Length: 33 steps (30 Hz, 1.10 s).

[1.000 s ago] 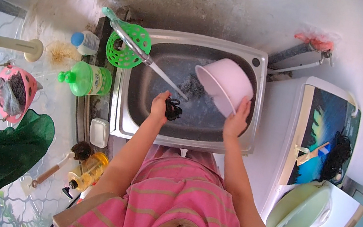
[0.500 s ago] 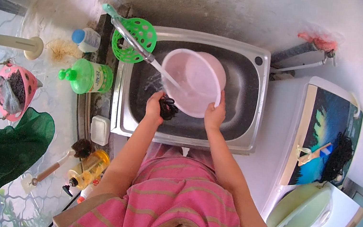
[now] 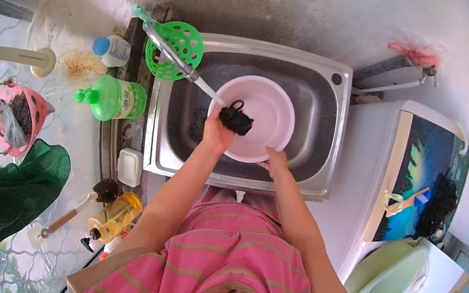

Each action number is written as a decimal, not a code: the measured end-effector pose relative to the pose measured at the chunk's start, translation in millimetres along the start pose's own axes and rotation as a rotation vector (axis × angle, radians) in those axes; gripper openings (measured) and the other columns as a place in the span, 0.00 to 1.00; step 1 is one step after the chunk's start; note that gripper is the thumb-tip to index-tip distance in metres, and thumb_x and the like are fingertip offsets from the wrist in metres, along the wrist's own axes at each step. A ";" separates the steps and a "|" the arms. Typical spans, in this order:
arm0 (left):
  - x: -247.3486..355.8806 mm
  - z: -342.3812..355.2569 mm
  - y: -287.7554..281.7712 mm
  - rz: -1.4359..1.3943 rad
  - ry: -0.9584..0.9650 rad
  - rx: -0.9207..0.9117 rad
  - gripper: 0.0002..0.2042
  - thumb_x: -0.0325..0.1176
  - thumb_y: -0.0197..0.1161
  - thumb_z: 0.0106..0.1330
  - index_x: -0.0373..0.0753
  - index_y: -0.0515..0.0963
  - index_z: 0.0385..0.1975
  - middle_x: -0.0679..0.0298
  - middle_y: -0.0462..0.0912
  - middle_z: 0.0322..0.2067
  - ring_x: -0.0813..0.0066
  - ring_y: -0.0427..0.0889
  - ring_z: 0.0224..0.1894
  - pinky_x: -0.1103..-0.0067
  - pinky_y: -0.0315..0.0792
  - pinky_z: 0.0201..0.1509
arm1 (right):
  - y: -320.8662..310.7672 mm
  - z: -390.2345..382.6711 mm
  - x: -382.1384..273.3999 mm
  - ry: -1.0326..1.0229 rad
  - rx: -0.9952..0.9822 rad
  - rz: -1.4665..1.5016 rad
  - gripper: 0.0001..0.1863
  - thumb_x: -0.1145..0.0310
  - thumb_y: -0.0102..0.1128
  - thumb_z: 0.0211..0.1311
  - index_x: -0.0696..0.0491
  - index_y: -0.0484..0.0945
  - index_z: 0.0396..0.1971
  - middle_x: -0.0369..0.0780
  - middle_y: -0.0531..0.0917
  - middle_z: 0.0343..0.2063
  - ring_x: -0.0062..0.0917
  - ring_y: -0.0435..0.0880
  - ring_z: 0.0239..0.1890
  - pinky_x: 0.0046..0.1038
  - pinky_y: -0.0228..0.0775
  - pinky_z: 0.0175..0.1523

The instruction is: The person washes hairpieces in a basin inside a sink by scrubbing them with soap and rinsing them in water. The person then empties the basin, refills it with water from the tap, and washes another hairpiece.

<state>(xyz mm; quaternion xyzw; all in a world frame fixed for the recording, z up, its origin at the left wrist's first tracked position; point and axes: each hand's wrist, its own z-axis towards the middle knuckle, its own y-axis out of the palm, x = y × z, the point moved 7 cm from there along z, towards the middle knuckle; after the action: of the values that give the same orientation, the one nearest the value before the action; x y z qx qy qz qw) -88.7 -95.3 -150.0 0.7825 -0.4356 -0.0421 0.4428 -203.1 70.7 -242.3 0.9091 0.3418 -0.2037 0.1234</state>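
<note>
My left hand (image 3: 219, 132) is closed on a bundle of black looped bands (image 3: 236, 119), held over the left part of a pale pink basin (image 3: 271, 131). Water from the faucet (image 3: 177, 60) runs down onto the bundle. The basin now sits level inside the steel sink (image 3: 317, 123), and no more than a thin layer of water could be in it; I cannot tell the depth. At its lower right rim, my right hand (image 3: 275, 163) grips the basin, the fingers curled underneath.
A green perforated basket (image 3: 178, 33) stands behind the faucet. Left of the sink are a green bottle (image 3: 109, 100), a white jar with a blue cap (image 3: 115, 53) and a white soap box (image 3: 130, 167). A white appliance (image 3: 356, 168) stands on the right, with a green basin (image 3: 381, 276) beside it.
The basin has gone from tilted to level. My left hand has lifted the black bundle from beside the basin to over it, under the water. My right hand has moved lower on the rim.
</note>
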 end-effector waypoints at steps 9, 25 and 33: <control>13.1 13.3 -43.1 1.242 -0.079 0.075 0.23 0.43 0.52 0.62 0.44 0.64 0.56 0.60 0.76 0.45 0.63 0.79 0.35 0.73 0.72 0.37 | -5.2 -3.6 4.2 0.018 -0.047 0.068 0.19 0.66 0.52 0.56 0.57 0.66 0.47 0.45 0.75 0.42 0.36 0.77 0.42 0.35 0.77 0.39; 69.1 20.1 -150.5 1.743 -0.066 0.760 0.23 0.40 0.65 0.42 0.31 0.75 0.37 0.46 0.77 0.41 0.54 0.75 0.47 0.69 0.67 0.52 | -28.6 -18.8 13.7 0.003 0.027 0.022 0.13 0.69 0.51 0.57 0.57 0.68 0.42 0.42 0.76 0.37 0.30 0.78 0.35 0.30 0.77 0.39; 83.6 -11.8 -87.0 0.643 0.403 0.357 0.19 0.27 0.62 0.46 0.28 0.70 0.39 0.54 0.77 0.35 0.62 0.79 0.34 0.70 0.74 0.36 | -37.6 -5.4 14.1 -0.013 0.116 0.131 0.11 0.72 0.52 0.54 0.59 0.70 0.38 0.41 0.76 0.32 0.28 0.76 0.32 0.31 0.77 0.39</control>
<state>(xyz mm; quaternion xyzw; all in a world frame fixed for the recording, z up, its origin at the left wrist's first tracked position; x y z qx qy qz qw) 24.2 -127.8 -179.6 0.6638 -0.5629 0.3281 0.3672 -217.2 108.3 -247.1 0.9338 0.2683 -0.2204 0.0858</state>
